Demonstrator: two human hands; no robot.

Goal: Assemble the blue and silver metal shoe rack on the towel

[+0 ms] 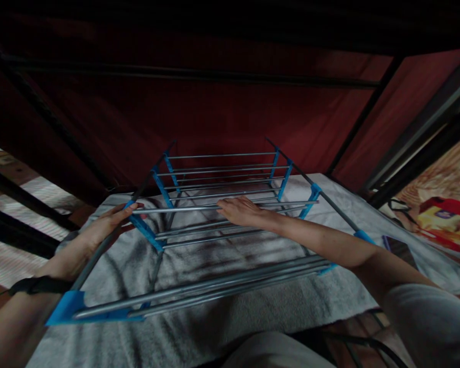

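Observation:
A rack (210, 278) of thin metal rods, blue plastic brackets and dark poles lies on a grey cloth. My right hand (237, 210) is closed around the middle of one metal rod (176, 209). That rod's left end meets a blue bracket (145, 232), where my left hand (117, 217) grips the bracket by the dark side pole. The rod's right end reaches near another blue bracket (315, 193); I cannot tell whether it sits in it. Nearest to me, several rods run between a large blue bracket (67, 306) and the right side.
Grey cloth (291, 301) covers the surface beneath the rack. Behind it stands a dark red panel (214, 112) with black bars. At the right are a dark flat object (398, 250) and a red and yellow package (448, 222). Dark bars (19, 230) cross the left side.

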